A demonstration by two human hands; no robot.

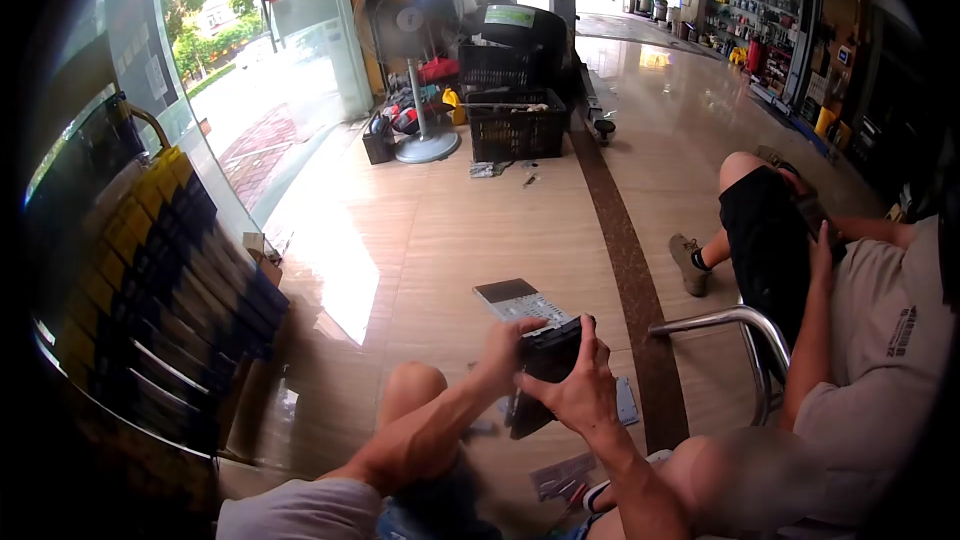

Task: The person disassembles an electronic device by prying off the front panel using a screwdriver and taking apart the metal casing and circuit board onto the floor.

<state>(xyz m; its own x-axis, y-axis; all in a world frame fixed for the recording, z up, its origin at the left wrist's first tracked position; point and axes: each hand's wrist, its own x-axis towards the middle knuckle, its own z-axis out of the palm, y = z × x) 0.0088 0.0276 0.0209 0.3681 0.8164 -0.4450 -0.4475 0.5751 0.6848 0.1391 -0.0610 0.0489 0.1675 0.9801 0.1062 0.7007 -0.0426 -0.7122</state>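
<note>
1. Held a black, flat-bodied device (552,360) between the left hand (505,355) and the right hand (585,388), above the floor (440,230), to the right of the left knee (413,380).
2. Touched it from both sides, so found neither hand nearer.
3. Ran, apparently, lengthwise from upper right to lower left, tilted rather than level.
4. Bent the left fingers over the upper left edge; spread the right thumb and index finger apart around the right side. Could not tell how firm the grasp was, nor where the left thumb sat.
5. Saw just beyond the fingertips a thin, pale panel (537,306), finely patterned, dark at one end. Could not tell whether it touched the device.
6. Showed dull black on the device, with a narrow strip along the top; looked like rigid plastic.
7. Noted a smooth bluish-grey piece (627,402) beside the right wrist and a flat rectangular piece (562,478) lower down, on glossy, faintly veined tiles.
8. Noted, farther right, a polished tubular armrest (728,316) and black lattice crates (515,132) ahead.
</note>
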